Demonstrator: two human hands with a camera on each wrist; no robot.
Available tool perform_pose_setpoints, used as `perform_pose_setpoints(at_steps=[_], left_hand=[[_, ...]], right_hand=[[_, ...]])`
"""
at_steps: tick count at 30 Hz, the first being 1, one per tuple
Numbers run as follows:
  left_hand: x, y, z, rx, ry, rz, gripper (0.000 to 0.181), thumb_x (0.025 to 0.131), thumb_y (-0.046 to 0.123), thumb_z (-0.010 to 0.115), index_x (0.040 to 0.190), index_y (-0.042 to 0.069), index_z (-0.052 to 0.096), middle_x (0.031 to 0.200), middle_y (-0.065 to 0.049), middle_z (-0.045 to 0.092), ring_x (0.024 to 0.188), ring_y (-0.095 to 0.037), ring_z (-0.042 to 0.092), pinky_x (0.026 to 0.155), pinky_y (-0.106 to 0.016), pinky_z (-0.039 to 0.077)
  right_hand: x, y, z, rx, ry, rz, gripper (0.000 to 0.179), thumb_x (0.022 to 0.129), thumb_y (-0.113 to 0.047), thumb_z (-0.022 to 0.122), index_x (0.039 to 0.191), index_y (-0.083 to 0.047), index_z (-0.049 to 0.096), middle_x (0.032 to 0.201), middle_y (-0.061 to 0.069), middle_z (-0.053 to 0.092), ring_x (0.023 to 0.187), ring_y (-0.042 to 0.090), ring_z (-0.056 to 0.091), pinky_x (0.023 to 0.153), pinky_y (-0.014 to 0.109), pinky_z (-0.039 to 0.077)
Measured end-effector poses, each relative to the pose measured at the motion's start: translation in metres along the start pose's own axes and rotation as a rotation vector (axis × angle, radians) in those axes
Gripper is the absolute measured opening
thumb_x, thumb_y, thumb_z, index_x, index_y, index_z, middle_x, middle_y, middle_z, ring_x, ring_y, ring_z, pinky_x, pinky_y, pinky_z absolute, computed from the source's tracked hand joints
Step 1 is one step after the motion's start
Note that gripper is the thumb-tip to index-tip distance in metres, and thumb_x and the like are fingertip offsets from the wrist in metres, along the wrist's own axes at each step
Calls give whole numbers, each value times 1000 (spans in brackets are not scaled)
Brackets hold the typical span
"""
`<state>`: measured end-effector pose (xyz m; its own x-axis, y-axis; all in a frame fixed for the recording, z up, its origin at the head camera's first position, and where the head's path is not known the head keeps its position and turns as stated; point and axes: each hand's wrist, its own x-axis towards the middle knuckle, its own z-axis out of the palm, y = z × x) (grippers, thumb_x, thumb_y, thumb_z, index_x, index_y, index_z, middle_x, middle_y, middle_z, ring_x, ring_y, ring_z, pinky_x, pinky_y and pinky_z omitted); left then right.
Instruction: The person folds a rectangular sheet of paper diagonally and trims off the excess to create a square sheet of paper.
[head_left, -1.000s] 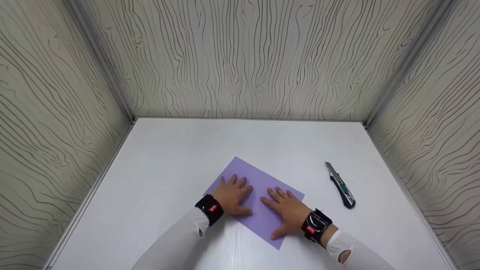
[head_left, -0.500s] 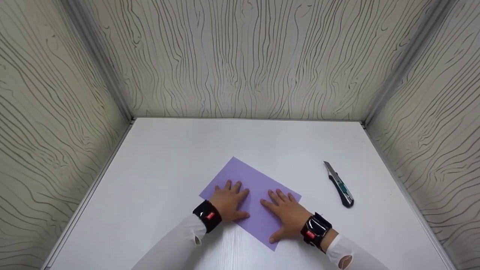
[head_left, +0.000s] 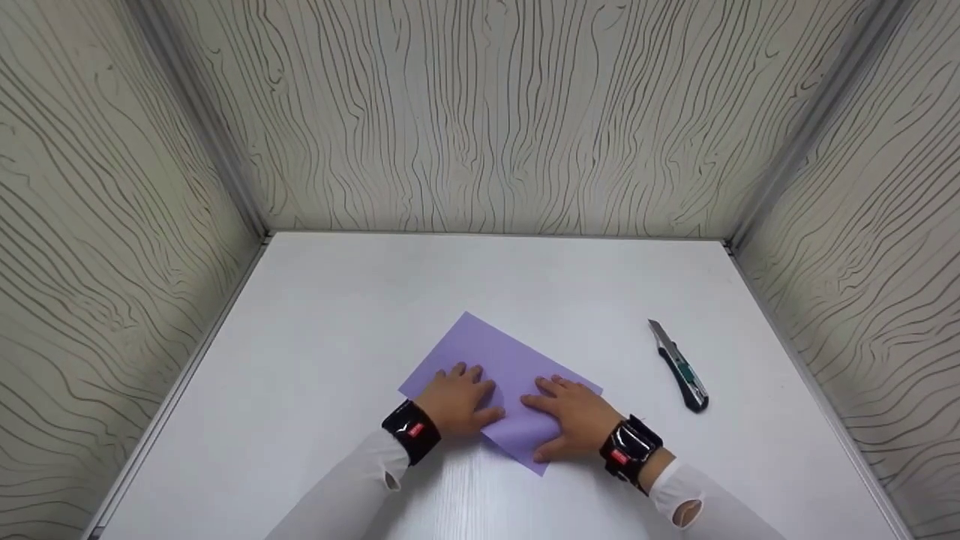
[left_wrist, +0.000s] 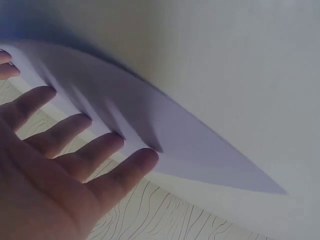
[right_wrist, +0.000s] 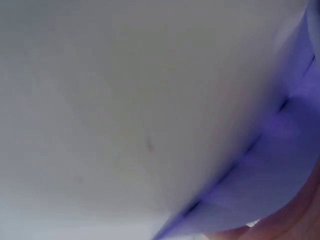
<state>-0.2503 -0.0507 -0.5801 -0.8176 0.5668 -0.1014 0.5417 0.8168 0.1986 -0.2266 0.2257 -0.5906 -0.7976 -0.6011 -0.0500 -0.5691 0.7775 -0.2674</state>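
Note:
A sheet of purple paper lies turned at an angle on the white table, its near part bowed up between the hands. My left hand rests on the left part of the sheet, fingers spread. Its straight fingertips touch the paper in the left wrist view, where the purple paper curves. On the sheet's right part lies my right hand, thumb near the lower corner and fingers forward. The right wrist view shows the purple paper lifted in a curve beside a blurred bit of that hand.
A box cutter with a black and green handle lies right of the paper, blade out and pointing away. Patterned panels wall in the white table at the back and both sides.
My left hand has slid slightly down and left with the paper. The right thumb has drawn up toward its fingers, and the sheet's lower corner has moved up as the near part bulges.

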Motion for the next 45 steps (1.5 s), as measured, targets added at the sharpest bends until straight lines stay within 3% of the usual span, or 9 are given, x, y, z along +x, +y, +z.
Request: perform_pose_setpoints(at_steps=[2,5,10,15,22,26,30,37,45], left_hand=[[0,0,-3,-33,2,34,68,104,72,51,140,17,71,153,-12,64,141,-38,61,113,-61,52],[-2,-1,-7,-67,6,95,70,98,74,63,138,17,73,143,-7,70,127,-29,68,104,-50,59],[-6,-3,-8,-98,68,156,48,95,45,82,130,13,75,119,-3,77,104,-20,75,91,-37,63],[-9,-7,-5,-173,123,172,21,105,31,70,112,11,74,98,-1,76,88,-18,72,84,-35,62],[-11,-10,2,-151,200,209,15,110,16,63,96,9,64,80,-5,71,75,-23,72,71,-35,60],[-12,-10,3,-119,203,210,14,110,12,62,97,7,59,74,-5,65,70,-24,69,66,-35,58],[-12,-10,0,-101,195,200,15,111,11,59,97,6,57,71,-4,59,68,-24,65,66,-36,56],[-13,-10,-1,-96,178,160,13,112,12,57,101,6,57,75,-6,64,73,-26,69,70,-37,60],[-12,-9,2,-165,200,136,17,111,12,58,96,5,57,71,-2,55,68,-23,64,65,-36,56]], right_hand=[[3,0,-3,4,-9,7,89,80,-68,86,152,-19,65,162,23,54,149,52,51,122,67,42],[7,1,-8,16,-19,11,82,84,-68,83,146,-17,70,158,23,58,144,50,56,120,65,45],[13,8,-13,54,-25,13,73,89,-67,79,136,-12,76,152,21,65,139,44,62,117,60,50],[15,14,-14,115,-38,26,68,94,-65,75,132,-9,77,151,21,66,138,46,63,115,61,51],[15,14,-18,206,-30,55,67,96,-61,75,129,-3,77,139,19,73,126,43,69,108,60,55],[10,14,-26,316,-27,81,75,93,-57,81,142,-1,67,139,20,72,126,40,69,109,60,55],[1,18,-35,412,-21,130,93,89,-51,88,159,-2,51,156,26,59,145,45,57,119,65,46],[-13,25,-32,487,89,172,88,92,-42,88,159,0,49,157,25,58,143,49,56,118,66,46],[-18,36,-22,563,268,213,53,98,-30,83,140,-2,67,129,17,74,118,33,72,101,42,61]])
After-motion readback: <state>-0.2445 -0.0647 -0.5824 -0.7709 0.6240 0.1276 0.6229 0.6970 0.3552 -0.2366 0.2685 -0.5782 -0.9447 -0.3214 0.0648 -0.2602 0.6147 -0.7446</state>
